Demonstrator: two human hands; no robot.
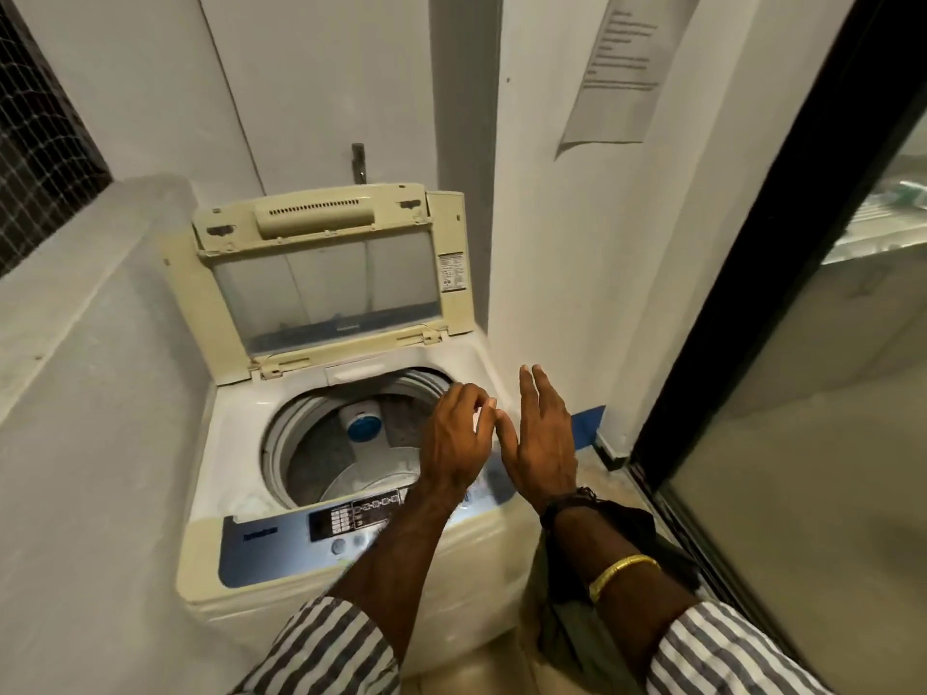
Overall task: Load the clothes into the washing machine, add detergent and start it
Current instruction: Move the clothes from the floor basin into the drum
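No text legible. Notice (622,67) on wall, high above right hand (544,438): lines blurred. Sticker (453,272) on lid, above left hand (459,438): too small. Panel (301,536) wording, below left hand: blurred.

Grey-white striped sleeves (326,644), gold bangle (624,569), black wrist thread (567,501)

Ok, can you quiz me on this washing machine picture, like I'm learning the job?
1. True or false: the lid of the washing machine is shut.
2. Which of the person's hands has its fingers straight? A) the left B) the right C) neither
3. Fill in: the round cap in the middle of the drum is coloured ____.

Key: 1 false, the lid stands open. 2 B, the right hand. 3 blue.
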